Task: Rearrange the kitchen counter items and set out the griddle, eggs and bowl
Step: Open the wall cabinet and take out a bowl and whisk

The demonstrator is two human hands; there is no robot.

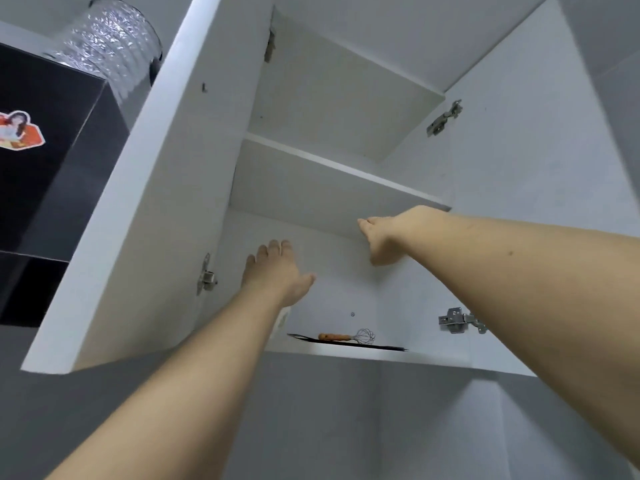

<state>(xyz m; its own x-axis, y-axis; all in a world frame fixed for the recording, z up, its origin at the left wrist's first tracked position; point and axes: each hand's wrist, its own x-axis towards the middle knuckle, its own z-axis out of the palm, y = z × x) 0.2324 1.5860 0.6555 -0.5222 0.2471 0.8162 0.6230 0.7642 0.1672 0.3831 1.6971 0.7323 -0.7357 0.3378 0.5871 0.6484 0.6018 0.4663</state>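
Cupboard point(194, 188): doors open
Left hand point(273, 271): fingers straight, empty
Right hand point(388, 237): grasping shelf point(332, 188) edge
Bottom shelf: whisk point(349, 337) on flat black griddle point(346, 342)

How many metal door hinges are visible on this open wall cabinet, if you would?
4: upper left hinge, lower left hinge, upper right hinge, lower right hinge, partly behind the right forearm.

matt white cabinet point(311, 188); wire whisk point(349, 337), seemingly wooden-handled.

The head camera is looking steeply upward from below, close in, into an open white wall cupboard point(346, 188).
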